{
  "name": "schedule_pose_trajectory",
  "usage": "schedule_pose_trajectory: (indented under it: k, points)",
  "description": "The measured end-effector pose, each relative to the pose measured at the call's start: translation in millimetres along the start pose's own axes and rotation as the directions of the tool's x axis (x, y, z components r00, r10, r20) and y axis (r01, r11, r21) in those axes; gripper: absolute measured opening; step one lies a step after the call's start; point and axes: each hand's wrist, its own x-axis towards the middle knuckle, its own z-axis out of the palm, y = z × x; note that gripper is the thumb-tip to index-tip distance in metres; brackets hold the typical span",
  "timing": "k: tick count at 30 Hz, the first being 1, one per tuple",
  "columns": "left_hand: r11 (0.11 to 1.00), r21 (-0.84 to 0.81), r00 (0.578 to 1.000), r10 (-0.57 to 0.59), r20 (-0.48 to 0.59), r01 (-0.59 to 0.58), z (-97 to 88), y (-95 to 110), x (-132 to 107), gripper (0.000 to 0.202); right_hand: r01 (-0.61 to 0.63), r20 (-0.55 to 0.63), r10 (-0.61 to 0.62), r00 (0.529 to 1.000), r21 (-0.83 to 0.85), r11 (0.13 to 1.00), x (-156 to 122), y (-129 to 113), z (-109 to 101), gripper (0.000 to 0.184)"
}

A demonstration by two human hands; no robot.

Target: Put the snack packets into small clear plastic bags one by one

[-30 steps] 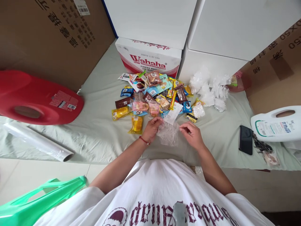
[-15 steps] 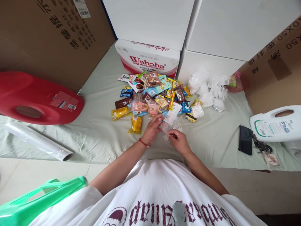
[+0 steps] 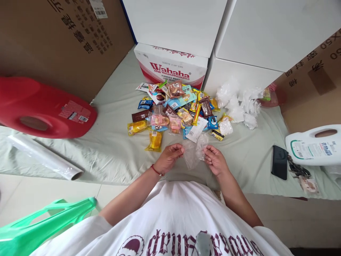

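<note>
Between my two hands, over the pale green cloth (image 3: 249, 161), is a thin, clear plastic bag (image 3: 191, 156), crinkled and see-through; I cannot tell whether its lower edge touches the fabric. Taking that bag as the centre of a clock, with twelve straight ahead of me, my left hand (image 3: 169, 157) is at nine, thumb and fingertips pinched together on the bag's left edge. My right hand (image 3: 217, 161) is at three, pinching the opposite edge the same way, its other fingers curled in. A red bracelet (image 3: 156, 170) circles my left wrist.

At twelve, just beyond the bag, a white packet (image 3: 196, 130) lies against the pile of wrapped snacks (image 3: 176, 112), which spreads from ten round to one in brown, blue, yellow and pink wrappers, heaped over one another. Toward ten, a yellow packet (image 3: 154, 141) lies at the pile's near edge. Past the pile, between eleven and twelve, stands a Wahaha carton (image 3: 170, 67). At two is a heap of crumpled clear plastic (image 3: 236, 103).

Well out at three I see a black phone (image 3: 279, 161), with keys (image 3: 298, 169) just beside it and a white bottle (image 3: 314, 149) lying on its side beyond. Far over at nine is a white roll (image 3: 45, 157), with a big red jug (image 3: 50, 108) just past it, nearer ten.
</note>
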Motion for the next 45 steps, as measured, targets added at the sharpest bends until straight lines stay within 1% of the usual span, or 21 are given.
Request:
schedule_pose_trajectory:
  k: [4,7,12,14,15,16,17,19,20,21,23,25,26,29,31,33,35,37,40,43,45]
  points:
    - [0.992,-0.126,1.0,-0.018,-0.008,0.017,-15.3,10.4,1.9,0.037,0.0,-0.036,0.0,0.999,-0.009,1.0,-7.2,-13.1,-29.9,0.047]
    - [0.982,-0.191,0.999,0.002,-0.051,-0.012,-23.5,11.2,2.6,0.039,-0.021,-0.053,0.019,0.998,-0.031,0.999,-15.8,-20.7,-48.8,0.047]
    - [0.99,-0.122,0.989,0.05,-0.139,-0.067,-31.3,7.5,2.5,0.045,-0.033,-0.092,0.016,0.996,-0.183,0.983,-18.6,-25.7,-78.4,0.047]
    - [0.995,-0.081,0.989,0.038,-0.142,-0.05,-32.4,7.3,1.9,0.047,0.002,-0.132,-0.045,0.99,-0.308,0.951,-13.2,-25.7,-90.5,0.045]
    - [0.997,-0.061,0.99,0.032,-0.14,-0.041,-32.6,7.3,1.4,0.047,0.04,-0.167,-0.112,0.98,-0.385,0.922,-10.1,-25.9,-95.4,0.043]
    - [0.999,-0.041,0.99,0.027,-0.136,-0.033,-32.8,7.4,0.6,0.047,0.088,-0.209,-0.206,0.956,-0.466,0.881,-7.2,-26.2,-98.7,0.041]
    - [0.999,-0.021,0.991,0.023,-0.132,-0.026,-33.0,7.3,-0.4,0.047,0.139,-0.251,-0.319,0.914,-0.546,0.826,-5.1,-26.9,-99.8,0.038]
    - [1.0,0.003,0.993,0.013,-0.117,-0.013,-33.4,6.6,-2.8,0.044,0.228,-0.291,-0.539,0.79,-0.678,0.699,-4.0,-28.8,-93.8,0.031]
    - [1.0,0.005,0.994,0.008,-0.111,-0.007,-33.8,6.1,-4.1,0.043,0.271,-0.269,-0.621,0.736,-0.723,0.635,-4.8,-29.7,-86.5,0.028]
    - [1.0,0.001,0.994,0.002,-0.108,-0.002,-34.3,5.5,-5.3,0.042,0.319,-0.214,-0.675,0.707,-0.754,0.574,-6.0,-30.4,-76.9,0.026]
    - [1.0,-0.015,0.994,-0.009,-0.106,0.007,-35.3,4.6,-7.4,0.04,0.431,-0.025,-0.706,0.708,-0.777,0.459,-7.6,-30.8,-53.2,0.022]
    - [1.0,-0.027,0.994,-0.017,-0.106,0.014,-36.2,4.4,-8.9,0.039,0.529,0.169,-0.673,0.72,-0.761,0.375,-5.3,-29.6,-28.6,0.019]
    - [0.999,-0.03,0.995,-0.02,-0.103,0.017,-36.4,4.6,-9.5,0.038,0.562,0.237,-0.653,0.719,-0.75,0.347,-2.2,-28.6,-17.5,0.018]
    - [0.999,-0.032,0.996,-0.015,-0.086,0.012,-35.9,5.9,-11.6,0.036,0.611,0.333,-0.631,0.7,-0.737,0.29,14.1,-26.2,8.4,0.021]
    - [1.0,-0.018,0.997,0.0,-0.075,-0.001,-35.1,6.5,-13.0,0.034,0.636,0.388,-0.607,0.694,-0.725,0.264,28.8,-25.5,21.2,0.032]
    - [1.0,-0.001,0.998,0.018,-0.062,-0.018,-34.6,6.1,-13.9,0.033,0.669,0.463,-0.545,0.699,-0.692,0.271,44.7,-24.4,32.3,0.044]
    - [0.999,0.015,0.998,0.044,-0.045,-0.043,-34.9,4.6,-14.1,0.031,0.694,0.539,-0.455,0.709,-0.649,0.312,59.9,-21.1,41.9,0.048]
    - [0.997,0.028,0.997,0.071,-0.034,-0.07,-36.3,2.7,-13.7,0.03,0.692,0.573,-0.388,0.722,-0.62,0.371,72.3,-14.8,49.5,0.039]
    - [0.996,0.025,0.996,0.082,-0.039,-0.081,-39.8,1.7,-13.7,0.031,0.66,0.553,-0.364,0.749,-0.581,0.477,82.0,-2.2,55.7,0.017]
    - [0.998,-0.027,0.995,0.051,-0.082,-0.053,-42.5,4.4,-14.9,0.035,0.64,0.517,-0.384,0.765,-0.54,0.547,81.8,6.7,57.3,0.014]
    - [0.998,-0.062,0.991,0.021,-0.13,-0.03,-42.5,8.0,-14.4,0.041,0.641,0.515,-0.389,0.764,-0.536,0.55,79.0,7.7,58.1,0.014]
